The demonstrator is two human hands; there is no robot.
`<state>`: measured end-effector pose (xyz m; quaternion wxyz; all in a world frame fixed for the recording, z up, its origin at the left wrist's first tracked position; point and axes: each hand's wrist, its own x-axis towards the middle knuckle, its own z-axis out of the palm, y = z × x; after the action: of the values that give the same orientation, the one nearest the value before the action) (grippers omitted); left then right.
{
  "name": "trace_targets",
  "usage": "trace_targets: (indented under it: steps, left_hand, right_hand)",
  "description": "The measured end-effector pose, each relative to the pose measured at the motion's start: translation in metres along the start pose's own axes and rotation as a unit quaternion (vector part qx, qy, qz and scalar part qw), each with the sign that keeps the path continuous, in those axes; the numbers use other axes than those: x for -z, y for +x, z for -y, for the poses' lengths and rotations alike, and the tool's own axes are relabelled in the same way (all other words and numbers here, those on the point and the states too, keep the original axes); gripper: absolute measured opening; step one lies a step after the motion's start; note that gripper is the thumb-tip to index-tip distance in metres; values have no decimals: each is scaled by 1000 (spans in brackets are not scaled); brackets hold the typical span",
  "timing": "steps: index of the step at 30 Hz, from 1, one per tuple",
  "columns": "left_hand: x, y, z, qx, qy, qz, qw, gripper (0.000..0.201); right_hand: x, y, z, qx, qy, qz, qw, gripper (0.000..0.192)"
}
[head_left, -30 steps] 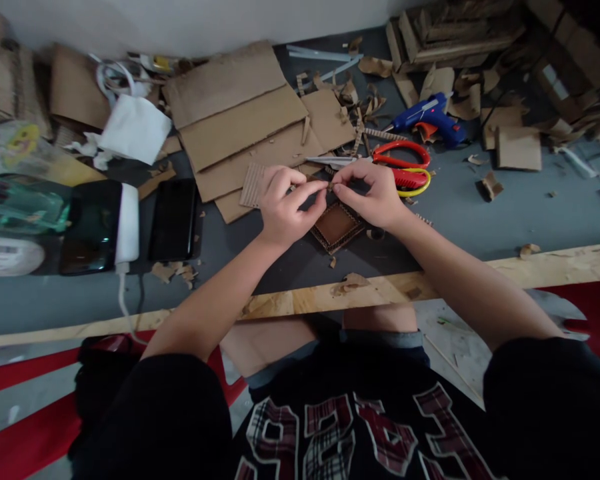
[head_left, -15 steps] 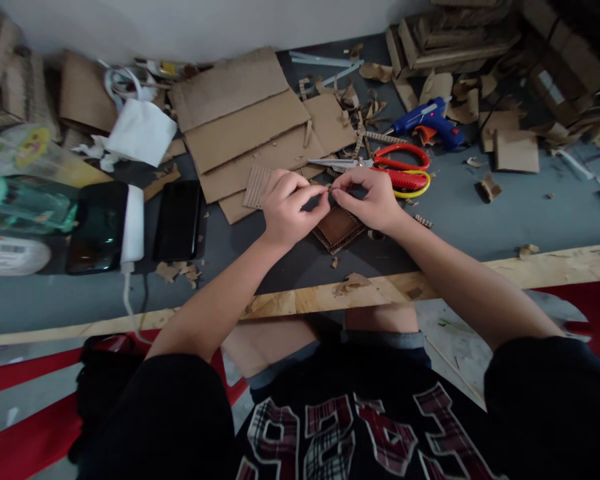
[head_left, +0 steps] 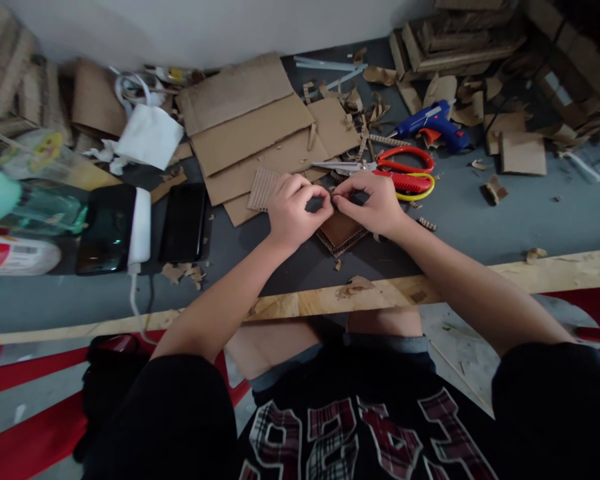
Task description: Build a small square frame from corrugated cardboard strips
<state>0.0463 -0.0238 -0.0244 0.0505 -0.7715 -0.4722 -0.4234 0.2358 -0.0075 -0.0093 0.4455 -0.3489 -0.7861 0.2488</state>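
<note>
1. Cardboard scrap point(head_left: 331, 197), pinched between the fingertips of left hand point(head_left: 294, 215) and right hand point(head_left: 375, 200), sat lower than a second ago, frame centre.
2. Hands had dropped onto the square cardboard frame point(head_left: 341, 233); the scrap looked close to seating.

Dim, flat indoor light, no clear source. Soft shadows under both forearms on the grey table point(head_left: 480, 220). Faint reflection on the dark phone screen point(head_left: 107, 230). Wide-angle bending at edges; the plywood edge point(head_left: 330, 300) curves. Corners darkened, bottle point(head_left: 15, 257) at left slightly blurred. Centre fairly sharp.
</note>
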Motion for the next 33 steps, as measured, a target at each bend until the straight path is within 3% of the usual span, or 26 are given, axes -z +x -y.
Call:
trace_targets:
  steps: [10, 19, 27, 33]
  left_hand:
    - [0, 1, 1, 4, -1, 27, 1000, 6]
    - [0, 4, -2, -39, 15, -9, 999, 7]
    - [-3, 5, -3, 36, -86, 45, 995, 8]
    - [-3, 9, -2, 111, -208, 112, 965, 8]
  right_hand:
    - [0, -1, 0, 9, 5, 8, 1000, 12]
    - [4, 2, 0, 62, -56, 30, 996, 12]
    - [7, 4, -3, 117, -99, 43, 987, 8]
    - [9, 4, -3, 107, -94, 52, 988, 6]
